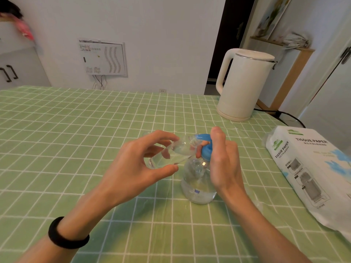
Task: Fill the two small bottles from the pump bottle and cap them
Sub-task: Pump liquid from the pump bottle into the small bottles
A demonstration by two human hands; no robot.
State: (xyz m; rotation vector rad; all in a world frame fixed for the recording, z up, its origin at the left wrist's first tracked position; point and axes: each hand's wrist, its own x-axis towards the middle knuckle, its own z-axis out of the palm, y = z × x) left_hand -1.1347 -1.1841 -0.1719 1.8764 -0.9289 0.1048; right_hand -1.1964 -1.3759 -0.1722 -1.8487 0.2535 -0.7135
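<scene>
A clear pump bottle [198, 186] with a blue pump head [206, 147] stands in the middle of the green checked tablecloth [76, 130]. My left hand [144, 164] grips a small clear bottle [169, 154], tilted with its mouth up against the blue nozzle. The small bottle holds some clear liquid. My right hand [222, 160] is wrapped round the pump head from the right, fingers curled over its top. A faint clear object [146, 134] shows behind my left fingers; I cannot tell what it is.
A cream electric kettle [243, 84] stands at the back right with its black cord trailing right. A pack of tissue paper [311, 168] lies along the right edge. A small clear item [260, 205] lies beside my right forearm.
</scene>
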